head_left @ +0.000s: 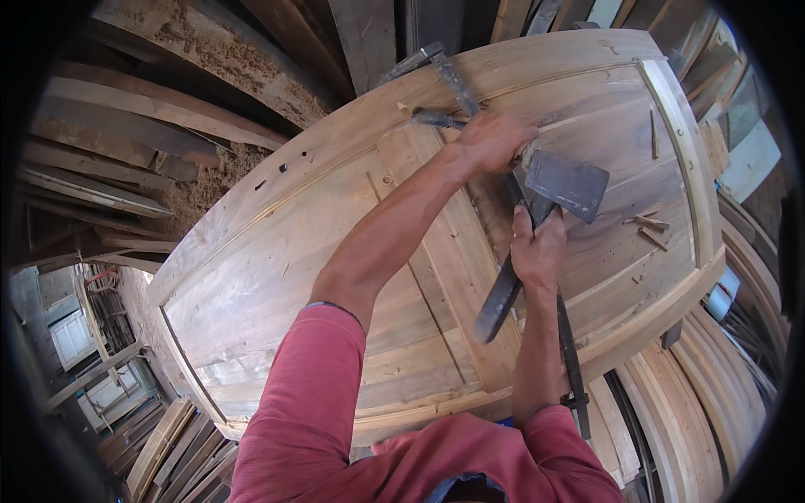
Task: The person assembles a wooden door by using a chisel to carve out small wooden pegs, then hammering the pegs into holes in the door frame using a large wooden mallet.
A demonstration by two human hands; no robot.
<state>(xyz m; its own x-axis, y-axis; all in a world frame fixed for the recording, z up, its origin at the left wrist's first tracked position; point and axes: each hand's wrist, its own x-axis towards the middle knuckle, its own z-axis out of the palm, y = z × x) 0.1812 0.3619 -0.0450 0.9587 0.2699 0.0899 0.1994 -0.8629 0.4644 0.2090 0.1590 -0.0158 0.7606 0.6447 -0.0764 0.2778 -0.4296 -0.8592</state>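
Note:
A large wooden panelled door lies flat before me, raised frame strips running around and across it. My right hand is wrapped around the dark handle of a mallet, whose blocky grey head points away from me over the door. My left hand is closed just left of the mallet head, slightly blurred; what its fingers hold is hidden. A dark metal bar clamp spans the door from near to far edge, passing beneath both hands. Beside my left hand rests a dark tool handle.
Wood slivers and a thin stick lie on the door's right part. Stacked boards stand at the lower right. Rough planks and sawdust fill the far left. More timber leans at the lower left.

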